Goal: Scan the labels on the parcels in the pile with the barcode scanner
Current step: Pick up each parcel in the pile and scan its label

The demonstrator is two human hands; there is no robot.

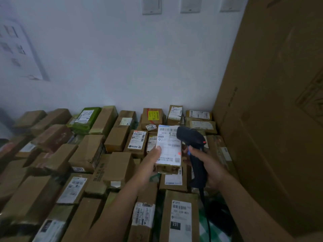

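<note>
I have the parcel (167,169) lifted off the pile (83,154), just right of the frame's centre, with its white label (168,145) facing up at me. My left hand (152,159) holds it from the lower left. The thumb lies flat on the label's left edge and the other fingers are hidden beneath, so I judge them wrapped under the box. My right hand (208,166) is closed round the handle of the scanner (191,137), forefinger up near the blue trigger (188,152); I cannot tell whether it is pressed. The scanner's head sits just beside the label's upper right corner, overlapping it a little in this view.

To scan well I would draw the head back from the label and turn its nose down onto the barcode rows, since this close and side-on the beam likely catches only part of a code. A red dot (179,153) shows low on the label's right side (probably the aiming light, and it is off the bars). I'd tilt the parcel toward the scanner, see that the thumb covers no print, and let the cable (207,219) hang free of the boxes at lower right.
</note>
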